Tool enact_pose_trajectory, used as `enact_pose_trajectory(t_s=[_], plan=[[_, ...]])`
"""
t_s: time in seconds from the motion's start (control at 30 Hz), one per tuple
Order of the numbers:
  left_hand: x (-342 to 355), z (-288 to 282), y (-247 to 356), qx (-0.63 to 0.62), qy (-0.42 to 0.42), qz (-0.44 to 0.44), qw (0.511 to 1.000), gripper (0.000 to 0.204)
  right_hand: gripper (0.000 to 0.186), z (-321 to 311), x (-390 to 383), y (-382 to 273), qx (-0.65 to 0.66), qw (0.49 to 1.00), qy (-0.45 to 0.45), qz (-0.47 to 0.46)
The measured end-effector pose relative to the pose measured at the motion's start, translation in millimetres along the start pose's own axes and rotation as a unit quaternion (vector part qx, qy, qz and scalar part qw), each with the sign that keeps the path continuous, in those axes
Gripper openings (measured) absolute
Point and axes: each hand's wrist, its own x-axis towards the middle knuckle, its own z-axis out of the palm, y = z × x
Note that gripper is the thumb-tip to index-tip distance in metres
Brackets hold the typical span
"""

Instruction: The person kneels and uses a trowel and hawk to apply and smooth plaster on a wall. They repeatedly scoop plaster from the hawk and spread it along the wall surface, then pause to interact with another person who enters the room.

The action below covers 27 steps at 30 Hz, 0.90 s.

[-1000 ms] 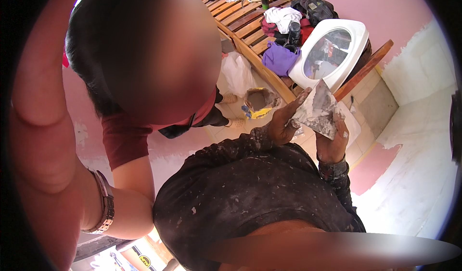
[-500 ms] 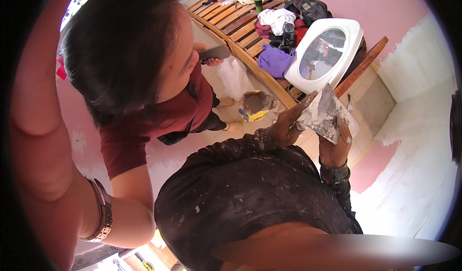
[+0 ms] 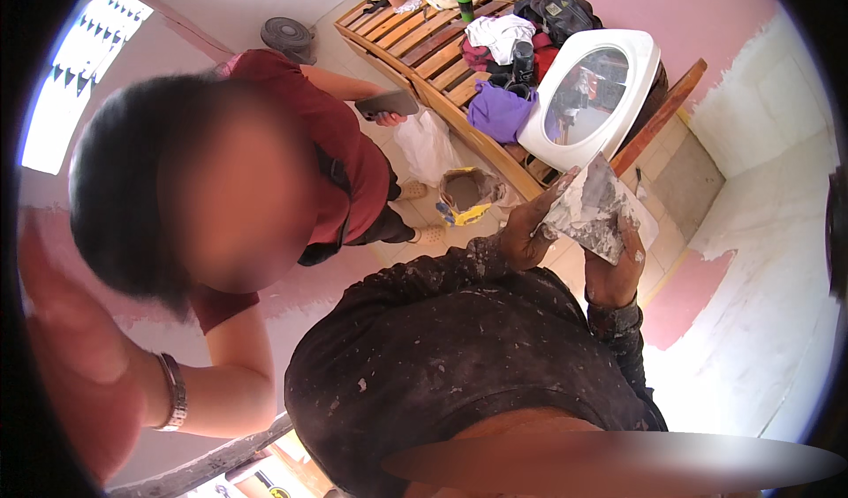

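Out in front of me, both my hands are closed around flat plates smeared with putty. My left hand [image 3: 527,233] grips the left edge of a grey, putty-caked scraper blade [image 3: 594,199]. My right hand [image 3: 616,268] holds from below, its thumb up against the smeared face. Behind the blade, the corner of a paler plate [image 3: 647,224] shows at the right; which hand bears it I cannot tell. Handles, if any, are hidden. White specks mark my dark sleeves and the skin of both hands.
A person in a maroon shirt [image 3: 322,158] stands close at left, holding a phone [image 3: 387,104], the other arm raised near the camera. Beyond are a putty bucket [image 3: 466,199], a slatted wooden bed frame [image 3: 415,40] with bags, and a white oval-windowed panel [image 3: 638,74]. Patched walls stand right.
The person beside me has leaned back and turned their head toward the camera; their raised arm has dropped lower. My hands and the plates have barely moved.
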Motion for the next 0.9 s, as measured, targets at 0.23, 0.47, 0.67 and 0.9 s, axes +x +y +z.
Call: enact_pose_trajectory(t_s=[0.23,0.47,0.67,0.9], plan=[[-8.5,3.9,-8.6,-0.067,0.015,-0.056,0.996,0.054,0.039,-6.9,3.6,3.6,0.116,0.992,0.025,0.045],[-12.9,9.3,-13.5,-0.130,0.043,-0.068,0.988,0.052,0.041,-6.5,4.7,2.8,0.110,0.993,0.032,0.041],[-7.5,8.2,-7.9,-0.130,0.034,-0.066,0.989,0.052,0.042,-9.6,5.5,4.9,0.112,0.992,0.033,0.044],[-9.0,7.9,-12.7,-0.115,0.037,-0.055,0.991,0.053,0.042,-9.0,6.9,6.4,0.116,0.992,0.034,0.042]])
